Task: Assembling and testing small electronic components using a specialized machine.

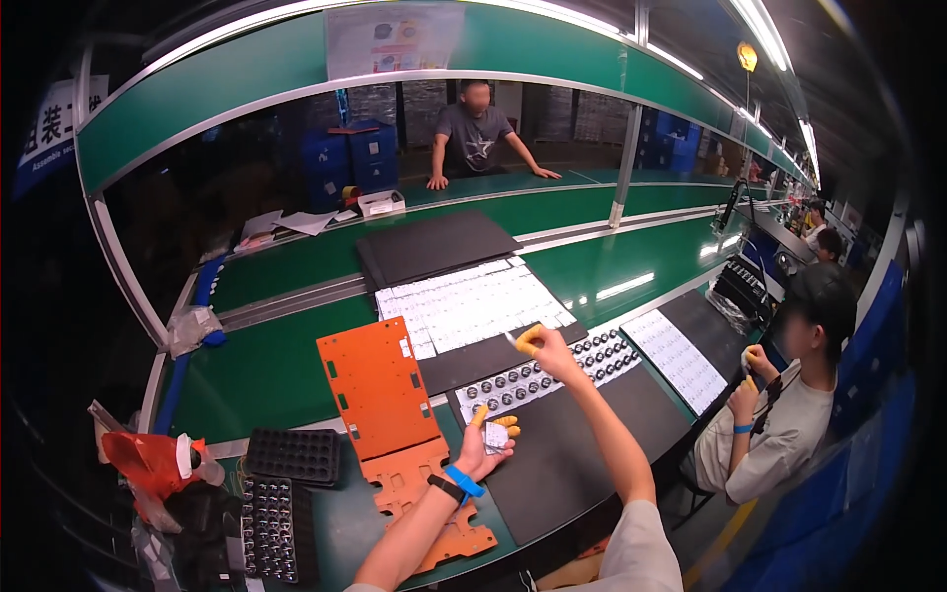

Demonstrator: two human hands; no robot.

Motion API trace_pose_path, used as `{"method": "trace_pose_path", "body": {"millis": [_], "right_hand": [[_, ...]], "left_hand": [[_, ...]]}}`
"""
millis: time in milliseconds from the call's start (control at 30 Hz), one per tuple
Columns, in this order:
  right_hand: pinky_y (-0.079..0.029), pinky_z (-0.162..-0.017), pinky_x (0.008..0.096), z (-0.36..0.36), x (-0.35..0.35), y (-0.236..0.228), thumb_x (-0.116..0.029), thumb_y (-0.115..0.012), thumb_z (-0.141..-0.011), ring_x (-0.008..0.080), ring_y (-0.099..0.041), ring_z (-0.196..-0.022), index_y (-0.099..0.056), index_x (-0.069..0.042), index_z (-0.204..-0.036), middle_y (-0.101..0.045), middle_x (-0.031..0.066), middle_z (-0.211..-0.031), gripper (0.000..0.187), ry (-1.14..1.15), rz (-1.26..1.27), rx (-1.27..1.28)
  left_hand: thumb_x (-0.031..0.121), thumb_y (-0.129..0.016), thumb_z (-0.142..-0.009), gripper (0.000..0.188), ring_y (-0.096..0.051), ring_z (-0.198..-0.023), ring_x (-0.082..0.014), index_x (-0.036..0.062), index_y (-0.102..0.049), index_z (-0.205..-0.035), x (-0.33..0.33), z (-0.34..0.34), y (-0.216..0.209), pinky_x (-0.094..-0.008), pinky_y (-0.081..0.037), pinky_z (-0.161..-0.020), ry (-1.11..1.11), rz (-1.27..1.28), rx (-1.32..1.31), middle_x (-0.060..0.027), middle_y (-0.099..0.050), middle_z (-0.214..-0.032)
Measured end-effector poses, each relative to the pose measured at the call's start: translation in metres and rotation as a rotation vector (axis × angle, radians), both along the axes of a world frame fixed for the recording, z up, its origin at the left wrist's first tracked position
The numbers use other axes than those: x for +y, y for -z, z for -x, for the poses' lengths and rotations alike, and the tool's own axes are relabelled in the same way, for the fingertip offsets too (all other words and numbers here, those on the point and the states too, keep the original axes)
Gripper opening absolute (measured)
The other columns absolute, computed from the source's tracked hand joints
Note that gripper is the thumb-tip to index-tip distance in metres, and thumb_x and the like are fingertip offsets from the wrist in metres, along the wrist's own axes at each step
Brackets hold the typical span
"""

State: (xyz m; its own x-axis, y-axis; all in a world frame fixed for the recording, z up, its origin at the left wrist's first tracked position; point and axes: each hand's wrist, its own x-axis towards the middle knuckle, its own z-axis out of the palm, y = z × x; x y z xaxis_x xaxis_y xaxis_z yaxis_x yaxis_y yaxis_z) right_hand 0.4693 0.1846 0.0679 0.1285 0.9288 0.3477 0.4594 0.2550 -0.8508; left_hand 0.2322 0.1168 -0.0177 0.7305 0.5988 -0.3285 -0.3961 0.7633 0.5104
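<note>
Over the green table, your left hand holds a small white piece beside the round black parts, and your right hand pinches a pale bit near the white sheets. You seem to be joining small bits; next likely needs gentle aim.

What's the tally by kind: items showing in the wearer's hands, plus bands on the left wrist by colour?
White square in the left hand: 1 showing (any beneath can't be told)
Small pale item at the right hand's fingers: 1
Blue band: 1
Black band: 1
Total: 4
</note>
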Motion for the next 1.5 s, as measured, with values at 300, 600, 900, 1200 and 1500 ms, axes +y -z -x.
{"method": "trace_pose_path", "body": {"millis": [300,600,900,1200,1500], "right_hand": [[-0.052,-0.093,0.0306,0.038,-0.088,-0.017,-0.015,-0.075,-0.093,0.0144,-0.066,-0.099,-0.065,0.001,-0.127,-0.071,0.0054,-0.101,0.039,-0.378,0.187,-0.080],[-0.056,-0.090,0.0431,-0.046,0.046,0.043,-0.020,-0.073,-0.088,0.0327,-0.072,-0.101,-0.073,-0.002,-0.112,-0.075,0.0191,-0.106,0.031,0.406,0.006,-0.211],[-0.054,-0.093,0.0481,-0.117,0.086,0.115,-0.013,-0.064,-0.083,0.0359,-0.062,-0.114,-0.067,0.000,-0.111,-0.066,0.0192,-0.118,0.031,0.506,0.244,-0.954],[-0.058,-0.086,0.0472,-0.067,0.072,0.075,-0.001,-0.069,-0.076,0.0368,-0.066,-0.103,-0.067,-0.003,-0.093,-0.066,0.0169,-0.102,0.017,0.417,0.132,-0.913],[-0.058,-0.087,0.0479,-0.069,0.063,0.067,0.001,-0.064,-0.080,0.0398,-0.069,-0.099,-0.071,0.000,-0.086,-0.068,0.0213,-0.101,0.009,0.358,0.145,-0.934]], "left_hand": [[0.058,-0.045,-0.103,0.057,-0.066,-0.078,-0.0229,0.0076,-0.065,-0.121,0.003,-0.001,-0.003,-0.0328,-0.054,-0.065,-0.096,-0.036,-0.002,-0.0103,-0.070,-0.101],[0.047,-0.045,-0.105,0.058,-0.064,-0.077,-0.0236,-0.0009,-0.063,-0.131,0.004,0.009,-0.001,-0.0332,-0.053,-0.066,0.009,0.007,-0.182,-0.0121,-0.070,-0.099],[0.037,-0.048,-0.102,0.046,-0.065,-0.077,-0.0257,0.0005,-0.066,-0.122,0.005,-0.006,-0.007,-0.0337,-0.055,-0.061,0.046,0.004,-0.072,-0.0135,-0.070,-0.098],[0.039,-0.045,-0.103,0.047,-0.063,-0.074,-0.0258,-0.0002,-0.067,-0.117,0.007,0.001,-0.006,-0.0329,-0.051,-0.057,0.016,0.029,-0.073,-0.0138,-0.070,-0.096],[0.041,-0.047,-0.103,0.047,-0.064,-0.072,-0.0249,0.0015,-0.067,-0.118,0.005,-0.002,-0.006,-0.0335,-0.052,-0.058,0.021,-0.010,-0.012,-0.0122,-0.071,-0.096]]}}
